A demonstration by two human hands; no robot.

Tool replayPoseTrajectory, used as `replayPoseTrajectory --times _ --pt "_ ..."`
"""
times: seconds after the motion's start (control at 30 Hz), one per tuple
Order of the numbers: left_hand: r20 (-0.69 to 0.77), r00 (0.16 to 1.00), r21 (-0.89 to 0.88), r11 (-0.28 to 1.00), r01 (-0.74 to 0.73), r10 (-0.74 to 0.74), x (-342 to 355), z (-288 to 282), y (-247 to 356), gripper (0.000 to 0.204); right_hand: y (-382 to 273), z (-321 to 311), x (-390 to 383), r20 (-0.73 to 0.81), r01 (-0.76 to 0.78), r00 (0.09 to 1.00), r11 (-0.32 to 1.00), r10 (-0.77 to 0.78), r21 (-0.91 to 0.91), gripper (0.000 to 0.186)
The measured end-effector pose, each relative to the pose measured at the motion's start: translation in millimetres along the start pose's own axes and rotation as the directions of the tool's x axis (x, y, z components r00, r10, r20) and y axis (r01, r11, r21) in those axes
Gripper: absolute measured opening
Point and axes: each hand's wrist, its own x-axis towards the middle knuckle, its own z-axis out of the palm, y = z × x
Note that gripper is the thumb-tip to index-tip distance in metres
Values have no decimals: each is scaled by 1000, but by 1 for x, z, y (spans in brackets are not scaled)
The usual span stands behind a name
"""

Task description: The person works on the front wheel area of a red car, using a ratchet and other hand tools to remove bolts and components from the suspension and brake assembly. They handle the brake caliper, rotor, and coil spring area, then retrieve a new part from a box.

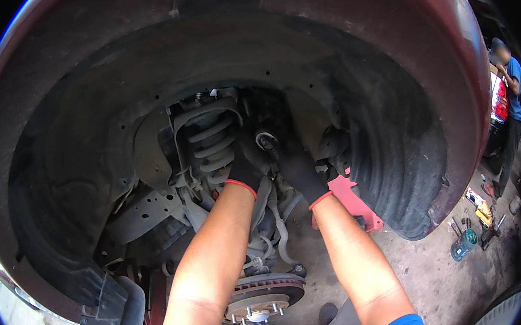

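Both my hands wear black gloves with red cuffs and reach deep into a car's wheel well. My left hand (247, 169) is just right of the coil spring (213, 143), in front of its lower end. Close beside it, my right hand (299, 170) points up and inward. A pale ring-shaped metal piece (265, 141) shows between and above the hands; whether either hand grips it, I cannot tell. The dark gloves blend into the shadow, so the fingers are hidden. Below the hands hang a hose or cable (281, 226) and the brake disc (266, 290) with its wheel studs.
The dark red fender (456, 81) and black wheel-well liner (391, 150) arch around my arms. A red plate-like piece (355, 203) is behind my right forearm. On the concrete floor at right stand a teal container (464, 244) and scattered items. Another person (513, 88) stands far right.
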Motion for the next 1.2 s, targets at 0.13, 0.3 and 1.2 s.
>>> replayPoseTrajectory --times 0.13,0.3,1.2 --pt "-14 991 23 990 -136 136 6 0 -4 34 5 1 1 29 -17 999 999 18 -52 47" --pt "-214 977 69 997 -14 29 13 -2 3 26 25 -37 -17 -90 410 891 874 -445 -261 44" --pt "-428 859 543 840 -3 280 13 8 -4 23 23 24 -106 199 -553 814 625 545 551 41"
